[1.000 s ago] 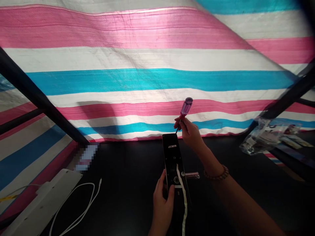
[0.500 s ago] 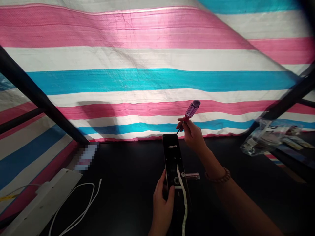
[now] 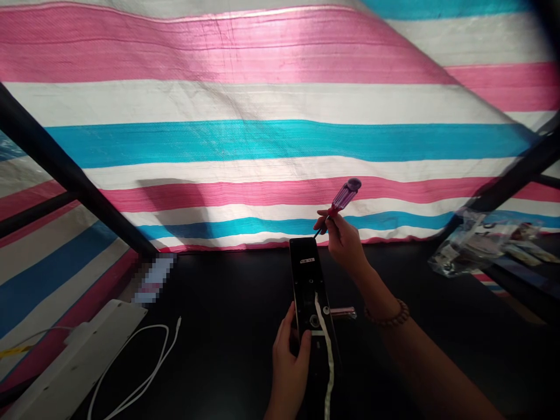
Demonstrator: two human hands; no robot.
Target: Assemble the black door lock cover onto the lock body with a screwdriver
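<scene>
A long black door lock panel (image 3: 305,269) lies on the black table, with a small label near its far end. A pinkish lever handle (image 3: 343,313) sticks out from its right side, and a pale flat cable (image 3: 324,332) runs along it towards me. My left hand (image 3: 289,361) grips its near left edge, thumb on top. My right hand (image 3: 345,242) is closed around the lower part of a screwdriver (image 3: 345,197) with a clear purple handle. The screwdriver leans to the right, its tip at the panel's far right corner; the exact contact is too small to see.
A white power strip (image 3: 81,361) and a looped white cable (image 3: 153,373) lie at the left. Clear plastic bags (image 3: 472,242) sit at the right. A striped sheet (image 3: 262,140) hangs behind the table (image 3: 219,303), between black frame bars (image 3: 81,175).
The screwdriver's handle has tipped slightly to the right in my right hand. My left hand and the lock panel stay almost where they were.
</scene>
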